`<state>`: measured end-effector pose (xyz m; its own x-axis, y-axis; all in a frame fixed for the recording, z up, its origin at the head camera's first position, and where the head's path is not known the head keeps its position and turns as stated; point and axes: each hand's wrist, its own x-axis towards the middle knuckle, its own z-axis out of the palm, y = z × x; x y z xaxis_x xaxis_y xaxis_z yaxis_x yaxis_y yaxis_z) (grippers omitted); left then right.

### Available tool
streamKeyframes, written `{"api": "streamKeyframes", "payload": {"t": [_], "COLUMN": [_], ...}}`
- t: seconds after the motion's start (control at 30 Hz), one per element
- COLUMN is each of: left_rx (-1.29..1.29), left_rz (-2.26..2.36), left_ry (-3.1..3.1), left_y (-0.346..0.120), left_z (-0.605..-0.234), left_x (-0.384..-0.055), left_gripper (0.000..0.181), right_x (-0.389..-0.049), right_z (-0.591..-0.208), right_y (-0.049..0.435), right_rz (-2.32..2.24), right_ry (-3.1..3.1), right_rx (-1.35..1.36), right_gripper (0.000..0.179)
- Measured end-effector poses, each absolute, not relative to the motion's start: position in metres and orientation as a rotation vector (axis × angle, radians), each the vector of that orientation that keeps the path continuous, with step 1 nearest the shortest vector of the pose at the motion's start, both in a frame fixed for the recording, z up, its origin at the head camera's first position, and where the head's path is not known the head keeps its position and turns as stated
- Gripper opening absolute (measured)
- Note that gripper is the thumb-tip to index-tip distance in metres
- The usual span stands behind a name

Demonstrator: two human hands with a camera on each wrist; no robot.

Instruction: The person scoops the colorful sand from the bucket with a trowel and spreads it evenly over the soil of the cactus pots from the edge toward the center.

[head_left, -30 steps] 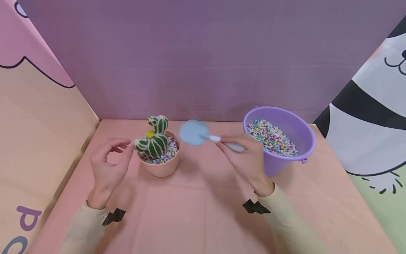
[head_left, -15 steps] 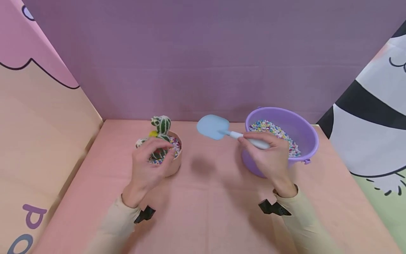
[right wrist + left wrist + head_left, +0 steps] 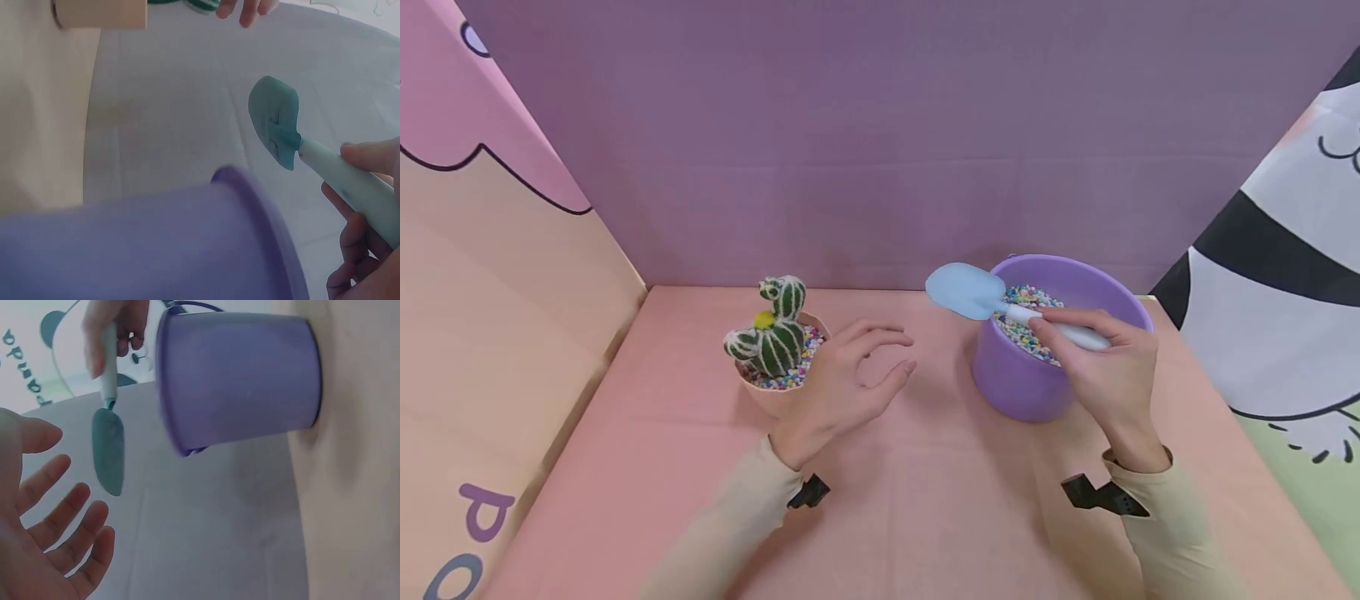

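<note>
My right hand (image 3: 1108, 375) grips the white handle of a small light-blue trowel (image 3: 966, 290). It is held over the near side of a purple bucket (image 3: 1022, 392), its blade reaching past the bucket's left rim. Multicoloured beads (image 3: 1033, 298) fill part of the bucket. My left hand (image 3: 842, 383) holds nothing; its fingers are loosely bent and point right, toward the bucket. Behind that hand is a peach pot (image 3: 763, 396), partly hidden by it. A green striped cactus (image 3: 778, 346) with a yellow flower stands in the pot among more beads.
A pink cloth (image 3: 700, 500) covers the table. At the back rises a purple wall (image 3: 880, 150). Printed panels flank both sides, with a panda (image 3: 1262, 292) on the right one. A black wrist camera (image 3: 1105, 496) sits on the right sleeve.
My left hand has moved right, from beside the cactus across the front of the pot. The right hand has carried the trowel right, to the bucket.
</note>
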<state>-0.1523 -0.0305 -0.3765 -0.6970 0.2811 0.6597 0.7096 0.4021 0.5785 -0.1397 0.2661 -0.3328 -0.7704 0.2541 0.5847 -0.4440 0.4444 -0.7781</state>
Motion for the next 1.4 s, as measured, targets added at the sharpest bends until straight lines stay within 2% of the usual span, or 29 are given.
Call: {"api": "streamKeyframes", "payload": {"t": [0.43, 0.8, 1.13, 1.4], "left_rx": [-0.894, -0.901, -0.859, -0.854], "left_rz": [-1.155, -1.074, -1.08, -1.08], "left_ry": [-2.406, -2.516, -2.492, -2.482], "left_y": [0.03, 0.075, 0.088, 0.089], "left_z": [-0.387, -0.389, -0.389, -0.389], "left_x": [-0.183, -0.195, -0.197, -0.198], "left_gripper": [0.036, 0.046, 0.038, 0.037], "right_x": [-0.139, -0.142, -0.146, -0.15], "right_z": [-0.333, -0.336, -0.352, -0.357], "right_y": [0.318, 0.344, 0.358, 0.357], "right_rz": [1.284, 1.28, 1.122, 1.148], "right_ry": [-2.093, -2.189, -2.307, -2.278], "right_rx": [-0.013, -0.28, -0.251, -0.187], "right_gripper": [0.021, 0.023, 0.028, 0.025]}}
